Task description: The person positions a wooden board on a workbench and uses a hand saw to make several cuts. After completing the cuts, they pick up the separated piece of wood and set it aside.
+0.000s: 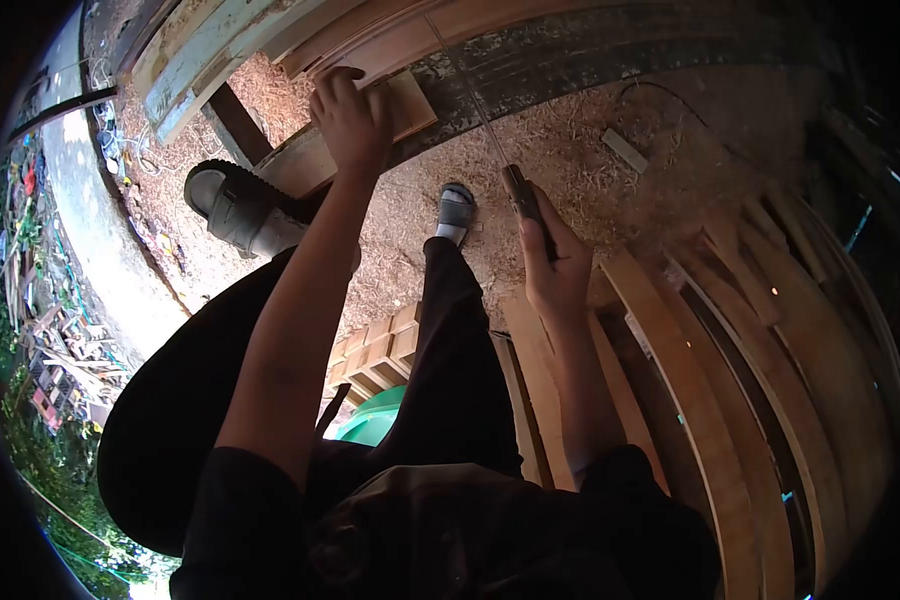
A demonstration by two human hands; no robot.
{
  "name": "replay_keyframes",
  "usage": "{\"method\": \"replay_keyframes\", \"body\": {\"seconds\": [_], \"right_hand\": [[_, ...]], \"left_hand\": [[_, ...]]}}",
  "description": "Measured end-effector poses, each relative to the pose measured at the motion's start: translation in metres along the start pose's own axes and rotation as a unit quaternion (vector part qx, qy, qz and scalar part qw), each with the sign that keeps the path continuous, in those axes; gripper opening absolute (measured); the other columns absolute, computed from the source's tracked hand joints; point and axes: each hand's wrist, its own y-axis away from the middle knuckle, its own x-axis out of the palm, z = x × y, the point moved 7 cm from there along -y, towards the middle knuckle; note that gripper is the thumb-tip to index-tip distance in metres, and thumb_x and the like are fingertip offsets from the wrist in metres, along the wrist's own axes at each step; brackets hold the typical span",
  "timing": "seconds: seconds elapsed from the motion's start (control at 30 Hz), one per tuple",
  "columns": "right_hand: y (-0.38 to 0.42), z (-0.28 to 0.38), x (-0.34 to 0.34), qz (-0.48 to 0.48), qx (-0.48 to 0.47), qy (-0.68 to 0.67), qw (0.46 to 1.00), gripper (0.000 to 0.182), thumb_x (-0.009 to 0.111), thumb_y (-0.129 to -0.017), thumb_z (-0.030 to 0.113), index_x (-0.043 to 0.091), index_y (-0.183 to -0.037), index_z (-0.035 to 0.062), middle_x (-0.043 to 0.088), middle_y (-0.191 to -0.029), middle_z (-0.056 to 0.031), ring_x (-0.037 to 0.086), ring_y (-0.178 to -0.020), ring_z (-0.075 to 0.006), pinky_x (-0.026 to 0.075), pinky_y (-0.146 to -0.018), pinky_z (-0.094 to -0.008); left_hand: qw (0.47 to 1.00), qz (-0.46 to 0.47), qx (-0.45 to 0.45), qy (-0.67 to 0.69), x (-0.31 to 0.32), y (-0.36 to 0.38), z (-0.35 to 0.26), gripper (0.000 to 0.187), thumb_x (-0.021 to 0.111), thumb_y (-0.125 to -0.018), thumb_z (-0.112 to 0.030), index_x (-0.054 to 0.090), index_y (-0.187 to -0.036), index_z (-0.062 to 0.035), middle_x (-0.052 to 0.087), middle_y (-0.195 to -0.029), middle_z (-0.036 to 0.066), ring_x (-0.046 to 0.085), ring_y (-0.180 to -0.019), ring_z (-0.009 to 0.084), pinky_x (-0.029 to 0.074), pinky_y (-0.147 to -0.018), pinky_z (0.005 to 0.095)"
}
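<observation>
My left hand (350, 118) presses flat on a short wooden plank (315, 150) that rests on a dark beam. My left foot in a grey sandal (235, 205) stands on the same plank, close to the hand. My right hand (555, 262) grips the dark handle of a handsaw (523, 200); its thin blade (470, 90) runs up and away to the edge of the plank by my left hand. My right foot (456, 210) stands on sawdust beside the saw handle.
Sawdust (590, 160) covers the ground. Long boards (710, 400) lie stacked at the right, more timber (300, 30) along the top. Small wood blocks (375, 355) and a green object (375, 418) lie below my legs. A small offcut (625, 150) lies in the sawdust.
</observation>
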Motion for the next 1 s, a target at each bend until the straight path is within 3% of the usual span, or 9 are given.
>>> {"method": "replay_keyframes", "body": {"seconds": [0.1, 0.13, 0.23, 0.27, 0.37, 0.63, 0.7, 0.87, 1.0], "right_hand": [[-0.009, 0.003, 0.013, 0.021, 0.007, 0.008, 1.000, 0.047, 0.066, -0.108, 0.021, 0.061, -0.149, -0.0016, 0.076, -0.095, -0.0044, 0.063, -0.076, -0.0035, 0.049, -0.065, -0.0227], [-0.013, 0.003, 0.019, 0.035, 0.018, 0.024, 0.999, 0.047, 0.066, -0.108, 0.021, 0.061, -0.149, -0.0022, 0.078, -0.100, -0.0068, 0.066, -0.080, -0.0049, 0.052, -0.068, -0.0234], [-0.021, -0.001, 0.035, 0.027, -0.021, 0.006, 0.999, 0.048, 0.066, -0.108, 0.023, 0.060, -0.148, -0.0037, 0.079, -0.111, -0.0123, 0.071, -0.091, -0.0096, 0.056, -0.078, -0.0257], [-0.022, -0.001, 0.039, 0.031, -0.021, 0.009, 0.999, 0.048, 0.066, -0.108, 0.023, 0.060, -0.148, -0.0037, 0.079, -0.111, -0.0123, 0.071, -0.091, -0.0096, 0.056, -0.078, -0.0257], [-0.027, -0.002, 0.050, 0.057, -0.003, 0.015, 0.998, 0.050, 0.065, -0.109, 0.024, 0.060, -0.148, -0.0049, 0.077, -0.120, -0.0159, 0.073, -0.104, -0.0138, 0.057, -0.088, -0.0282], [-0.036, 0.010, 0.060, 0.055, -0.048, 0.009, 0.997, 0.050, 0.064, -0.110, 0.025, 0.059, -0.149, -0.0055, 0.077, -0.112, -0.0115, 0.071, -0.099, -0.0116, 0.055, -0.086, -0.0269], [-0.039, 0.011, 0.058, 0.054, -0.034, -0.018, 0.998, 0.049, 0.063, -0.110, 0.025, 0.059, -0.149, -0.0047, 0.075, -0.106, -0.0074, 0.067, -0.093, -0.0089, 0.053, -0.081, -0.0252], [-0.048, 0.033, 0.058, 0.053, -0.027, -0.087, 0.994, 0.046, 0.060, -0.112, 0.023, 0.059, -0.151, -0.0006, 0.062, -0.088, 0.0050, 0.047, -0.073, -0.0010, 0.039, -0.064, -0.0207], [-0.056, 0.040, 0.062, 0.055, -0.011, -0.096, 0.994, 0.047, 0.062, -0.111, 0.023, 0.058, -0.152, -0.0010, 0.062, -0.088, 0.0048, 0.049, -0.073, -0.0009, 0.041, -0.065, -0.0205]], "left_hand": [[0.996, 0.035, 0.082, -0.009, -0.012, 0.031, -0.013, 0.060, 0.066, -0.094, -0.039, 0.056, -0.145, -0.0083, 0.055, -0.143, 0.022, 0.051, -0.135, 0.0438, 0.035, -0.117, 0.0578], [0.991, 0.072, 0.105, -0.036, -0.011, 0.039, -0.012, 0.079, 0.068, -0.095, -0.049, 0.046, -0.159, -0.0092, 0.048, -0.154, 0.022, 0.044, -0.145, 0.0448, 0.030, -0.123, 0.0583], [0.981, 0.090, 0.164, -0.041, -0.022, 0.043, -0.020, 0.096, 0.072, -0.091, -0.061, 0.037, -0.165, -0.0099, 0.046, -0.157, 0.022, 0.042, -0.148, 0.0440, 0.027, -0.126, 0.0588], [0.979, 0.107, 0.167, -0.045, -0.021, 0.042, -0.019, 0.113, 0.080, -0.082, -0.065, 0.032, -0.167, -0.0097, 0.046, -0.157, 0.022, 0.042, -0.147, 0.0437, 0.029, -0.126, 0.0583], [0.974, 0.147, 0.162, -0.057, -0.014, 0.040, -0.006, 0.120, 0.087, -0.075, -0.061, 0.032, -0.167, -0.0093, 0.047, -0.156, 0.022, 0.043, -0.146, 0.0436, 0.031, -0.124, 0.0575], [0.953, 0.217, 0.199, -0.070, -0.012, 0.024, 0.001, 0.098, 0.078, -0.087, -0.060, 0.039, -0.164, -0.0135, 0.053, -0.145, 0.018, 0.050, -0.139, 0.0383, 0.041, -0.118, 0.0507], [0.953, 0.193, 0.231, -0.045, -0.020, 0.014, -0.005, 0.087, 0.078, -0.090, -0.054, 0.048, -0.159, -0.0123, 0.058, -0.142, 0.018, 0.062, -0.125, 0.0420, 0.053, -0.104, 0.0508], [0.940, 0.274, 0.201, 0.029, -0.011, -0.022, 0.007, 0.070, 0.073, -0.098, -0.049, 0.057, -0.152, -0.0076, 0.068, -0.127, 0.023, 0.071, -0.109, 0.0412, 0.058, -0.092, 0.0493], [0.930, 0.322, 0.172, 0.047, -0.008, -0.028, 0.008, 0.062, 0.066, -0.103, -0.048, 0.060, -0.149, -0.0066, 0.073, -0.112, 0.027, 0.074, -0.100, 0.0417, 0.058, -0.089, 0.0493]]}}
